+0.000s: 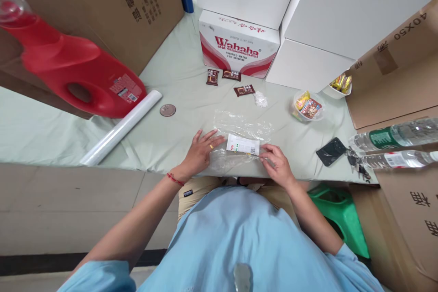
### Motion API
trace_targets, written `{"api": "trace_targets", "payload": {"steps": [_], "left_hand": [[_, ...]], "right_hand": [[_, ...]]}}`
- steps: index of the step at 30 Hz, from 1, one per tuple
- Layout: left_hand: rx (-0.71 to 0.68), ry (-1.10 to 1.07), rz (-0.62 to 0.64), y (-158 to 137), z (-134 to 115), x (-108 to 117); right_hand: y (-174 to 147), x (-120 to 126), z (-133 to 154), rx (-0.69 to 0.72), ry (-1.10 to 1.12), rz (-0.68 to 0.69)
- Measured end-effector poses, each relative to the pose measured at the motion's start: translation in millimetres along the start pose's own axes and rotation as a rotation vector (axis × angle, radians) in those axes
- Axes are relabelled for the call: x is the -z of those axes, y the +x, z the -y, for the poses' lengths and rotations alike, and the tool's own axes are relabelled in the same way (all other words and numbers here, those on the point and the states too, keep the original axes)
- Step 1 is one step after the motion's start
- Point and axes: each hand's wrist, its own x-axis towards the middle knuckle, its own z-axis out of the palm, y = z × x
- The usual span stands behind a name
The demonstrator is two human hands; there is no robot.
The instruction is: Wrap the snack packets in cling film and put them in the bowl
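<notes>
A small white packet with printing lies on a sheet of clear plastic film spread over the table. My left hand is open, its fingers stretched across the film's left part, with fingertips near the packet's left end. A ring and a red bracelet are on this hand and wrist. At the packet's right end, my right hand has thumb and fingers closed on what looks like the film's edge; the exact contact is too small to see. Beyond the film lie brown cocoa packets and a crumpled clear piece.
To the left are a white roll, a red jug and a round metal disc. At right are a snack bowl, a phone, keys and water bottles. A Wahaha box stands behind.
</notes>
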Motion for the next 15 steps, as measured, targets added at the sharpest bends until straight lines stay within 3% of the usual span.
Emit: {"api": "trace_targets", "payload": {"steps": [4,9,12,15], "left_hand": [[-0.036,-0.083,0.142,-7.4,9.6,6.5],[-0.047,-0.155,0.195,-16.4,12.8,8.4],[0.003,-0.224,0.161,-13.8,9.6,3.8],[0.147,-0.349,0.018,-2.3,6.3,-1.6]], "right_hand": [[22.1,-0.7,-10.6,-0.094,0.109,0.035],[41.2,-5.1,-26.0,-0.274,0.172,0.111],[45.4,-8.7,-34.0,-0.391,0.217,0.104],[47.3,-12.0,-41.0,-0.527,0.287,0.102]]}}
